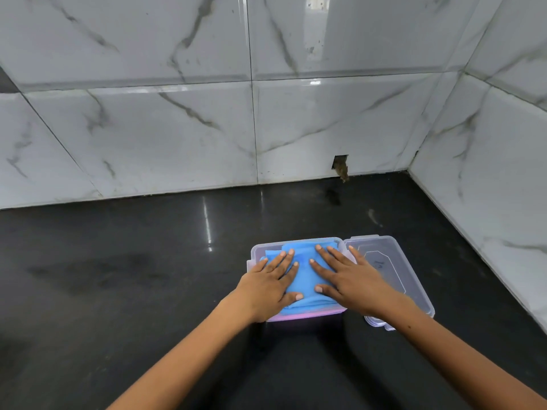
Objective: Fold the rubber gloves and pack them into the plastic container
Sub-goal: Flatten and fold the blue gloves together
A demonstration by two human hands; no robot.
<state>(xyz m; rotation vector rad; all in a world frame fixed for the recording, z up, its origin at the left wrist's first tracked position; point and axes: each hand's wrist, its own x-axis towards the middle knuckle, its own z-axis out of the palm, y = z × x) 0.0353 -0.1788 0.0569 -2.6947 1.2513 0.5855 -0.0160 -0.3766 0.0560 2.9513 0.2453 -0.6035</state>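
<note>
Folded blue rubber gloves (pixel 306 279) lie inside a shallow clear plastic container (pixel 296 242) with a pinkish front rim, on the black countertop. My left hand (pixel 270 287) lies flat on the left part of the gloves, fingers spread, palm down. My right hand (pixel 350 278) lies flat on their right part, fingers spread too. Both palms rest on top of the gloves; neither hand grips anything. The clear hinged lid (pixel 405 270) lies open to the container's right, partly under my right wrist.
The glossy black countertop (pixel 133 276) stretches left and in front. White marble-patterned tiled walls (pixel 177 128) stand behind and on the right, meeting in a corner. A small dark hole (pixel 340 165) sits at the base of the back wall.
</note>
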